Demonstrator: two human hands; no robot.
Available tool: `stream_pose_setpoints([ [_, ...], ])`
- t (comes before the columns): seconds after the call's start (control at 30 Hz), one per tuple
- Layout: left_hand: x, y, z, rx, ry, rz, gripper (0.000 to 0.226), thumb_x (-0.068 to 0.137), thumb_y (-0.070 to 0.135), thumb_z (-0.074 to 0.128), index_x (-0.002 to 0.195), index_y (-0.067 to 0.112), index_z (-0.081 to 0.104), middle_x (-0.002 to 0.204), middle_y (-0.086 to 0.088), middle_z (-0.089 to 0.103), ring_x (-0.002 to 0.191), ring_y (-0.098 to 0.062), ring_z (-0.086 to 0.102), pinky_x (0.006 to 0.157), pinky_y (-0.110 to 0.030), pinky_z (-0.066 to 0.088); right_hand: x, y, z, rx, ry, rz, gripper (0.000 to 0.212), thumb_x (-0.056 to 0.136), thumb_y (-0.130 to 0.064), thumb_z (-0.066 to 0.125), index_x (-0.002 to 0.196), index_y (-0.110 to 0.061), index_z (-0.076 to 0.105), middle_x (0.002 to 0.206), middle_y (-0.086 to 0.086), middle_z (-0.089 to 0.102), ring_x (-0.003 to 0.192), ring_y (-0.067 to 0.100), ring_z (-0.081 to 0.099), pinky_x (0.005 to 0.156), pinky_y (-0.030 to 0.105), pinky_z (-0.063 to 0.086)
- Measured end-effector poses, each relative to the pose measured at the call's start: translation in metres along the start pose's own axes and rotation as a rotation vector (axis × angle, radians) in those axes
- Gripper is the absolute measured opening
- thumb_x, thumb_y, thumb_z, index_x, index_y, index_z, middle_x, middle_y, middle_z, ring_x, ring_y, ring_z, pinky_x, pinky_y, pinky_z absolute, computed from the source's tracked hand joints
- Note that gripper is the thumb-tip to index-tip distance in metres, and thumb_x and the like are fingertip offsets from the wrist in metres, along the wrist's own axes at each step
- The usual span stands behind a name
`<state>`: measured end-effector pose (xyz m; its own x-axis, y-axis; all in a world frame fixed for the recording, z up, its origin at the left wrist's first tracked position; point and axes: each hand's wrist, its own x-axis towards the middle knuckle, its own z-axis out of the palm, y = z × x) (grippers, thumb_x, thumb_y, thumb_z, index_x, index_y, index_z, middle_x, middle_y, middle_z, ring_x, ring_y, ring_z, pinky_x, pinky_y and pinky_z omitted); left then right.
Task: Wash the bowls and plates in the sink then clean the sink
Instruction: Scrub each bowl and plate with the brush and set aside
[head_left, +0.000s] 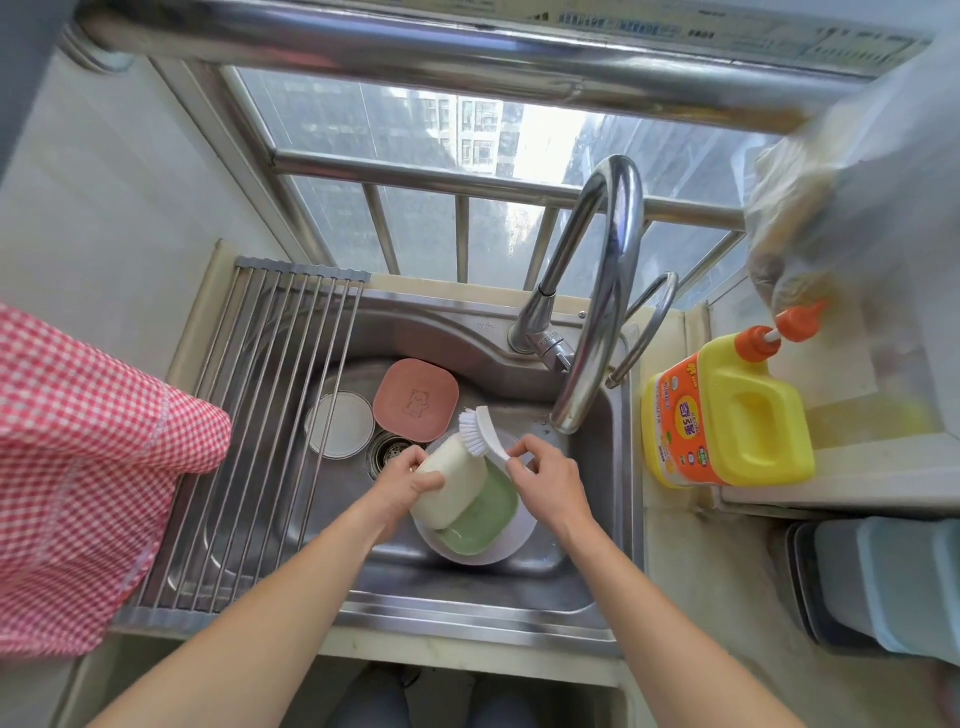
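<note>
In the sink: four plates – cream, green, pink, white; one bowl; one brush. Beside it, one detergent bottle.

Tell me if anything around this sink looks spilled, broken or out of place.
Nothing stands out. The cream plate is in the left hand, the brush in the right hand, other dishes lie in the sink, and the detergent bottle stands upright on the counter.

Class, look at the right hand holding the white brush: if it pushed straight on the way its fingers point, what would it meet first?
Probably the cream plate held by the left hand; the right hand points left towards it, brush bristles beside it. Depth is uncertain.
</note>
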<state>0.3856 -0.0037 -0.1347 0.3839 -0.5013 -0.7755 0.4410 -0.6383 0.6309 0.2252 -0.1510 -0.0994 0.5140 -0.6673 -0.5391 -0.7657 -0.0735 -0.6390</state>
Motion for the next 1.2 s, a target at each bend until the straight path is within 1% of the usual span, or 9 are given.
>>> stream_pose_setpoints([
  [0.13, 0.004, -0.015, -0.013, 0.316, -0.114, 0.051, 0.035, 0.071, -0.007, 0.071, 0.094, 0.016, 0.062, 0.085, 0.001, 0.065, 0.077, -0.012, 0.058, 0.070, -0.023, 0.047, 0.003, 0.006, 0.001, -0.042, -0.016, 0.043, 0.008, 0.087, -0.031, 0.055, 0.086, -0.028, 0.063, 0.063, -0.002, 0.061, 0.058, 0.016, 0.054, 0.057, 0.030, 0.043],
  [0.2, 0.006, -0.020, -0.016, 0.343, -0.119, 0.031, 0.047, 0.068, -0.007, 0.076, 0.107, 0.018, 0.067, 0.097, -0.002, 0.071, 0.088, -0.014, 0.065, 0.083, -0.026, 0.052, 0.004, 0.014, 0.001, -0.080, -0.013, 0.109, 0.009, 0.089, -0.029, 0.054, 0.086, -0.026, 0.063, 0.075, 0.002, 0.066, 0.065, 0.017, 0.059, 0.057, 0.029, 0.044],
  [0.3, 0.007, -0.027, -0.016, 0.317, -0.053, 0.026, 0.049, 0.058, 0.003, 0.081, 0.104, 0.017, 0.068, 0.102, -0.006, 0.075, 0.097, -0.023, 0.069, 0.093, -0.037, 0.055, 0.003, 0.014, 0.005, -0.067, -0.029, 0.103, 0.009, 0.089, -0.030, 0.055, 0.086, -0.027, 0.063, 0.075, 0.001, 0.066, 0.067, 0.017, 0.059, 0.057, 0.028, 0.043],
  [0.43, 0.004, -0.033, -0.010, 0.231, -0.020, -0.004, 0.051, 0.062, -0.001, 0.081, 0.109, 0.013, 0.066, 0.106, -0.008, 0.074, 0.104, -0.026, 0.069, 0.095, -0.041, 0.055, -0.001, -0.001, 0.014, -0.045, -0.120, -0.027, 0.007, 0.087, -0.030, 0.057, 0.086, -0.028, 0.063, 0.059, -0.004, 0.059, 0.057, 0.014, 0.051, 0.058, 0.031, 0.042],
  [0.57, 0.002, -0.035, -0.006, 0.202, 0.005, -0.013, 0.050, 0.069, -0.007, 0.080, 0.111, 0.014, 0.064, 0.108, -0.008, 0.073, 0.103, -0.023, 0.068, 0.095, -0.037, 0.053, 0.004, 0.008, 0.006, -0.221, -0.056, 0.161, 0.010, 0.090, -0.026, 0.050, 0.086, -0.026, 0.059, 0.080, 0.003, 0.062, 0.078, 0.030, 0.061, 0.064, 0.034, 0.047],
  [0.77, 0.004, -0.035, -0.004, 0.210, -0.005, -0.005, 0.047, 0.069, -0.007, 0.080, 0.107, 0.017, 0.065, 0.104, -0.004, 0.074, 0.102, -0.022, 0.068, 0.093, -0.035, 0.054, 0.002, -0.007, 0.012, -0.083, -0.129, 0.004, 0.008, 0.087, -0.029, 0.054, 0.083, -0.027, 0.061, 0.065, -0.003, 0.061, 0.060, 0.019, 0.053, 0.056, 0.031, 0.043],
  [0.97, 0.004, -0.037, -0.005, 0.206, 0.000, 0.006, 0.054, 0.065, -0.004, 0.082, 0.111, 0.019, 0.065, 0.107, -0.004, 0.074, 0.104, -0.022, 0.068, 0.098, -0.040, 0.053, 0.008, 0.008, 0.000, -0.170, -0.096, 0.172, 0.012, 0.090, -0.025, 0.049, 0.083, -0.025, 0.058, 0.082, 0.003, 0.065, 0.075, 0.025, 0.062, 0.059, 0.031, 0.046],
  [1.1, 0.003, -0.039, -0.003, 0.205, -0.008, 0.034, 0.052, 0.068, -0.007, 0.081, 0.113, 0.015, 0.065, 0.107, -0.005, 0.074, 0.104, -0.022, 0.068, 0.094, -0.036, 0.054, 0.005, -0.003, 0.002, -0.061, -0.186, 0.006, 0.009, 0.090, -0.029, 0.056, 0.085, -0.028, 0.063, 0.064, -0.005, 0.063, 0.058, 0.013, 0.052, 0.055, 0.028, 0.042],
  [1.2, -0.002, -0.041, -0.002, 0.180, -0.001, 0.063, 0.050, 0.071, -0.007, 0.081, 0.113, 0.016, 0.066, 0.106, -0.002, 0.074, 0.102, -0.018, 0.068, 0.085, -0.023, 0.054, 0.008, 0.009, -0.004, -0.148, -0.136, 0.107, 0.012, 0.091, -0.028, 0.052, 0.085, -0.026, 0.061, 0.076, 0.000, 0.066, 0.067, 0.018, 0.060, 0.061, 0.031, 0.049],
])
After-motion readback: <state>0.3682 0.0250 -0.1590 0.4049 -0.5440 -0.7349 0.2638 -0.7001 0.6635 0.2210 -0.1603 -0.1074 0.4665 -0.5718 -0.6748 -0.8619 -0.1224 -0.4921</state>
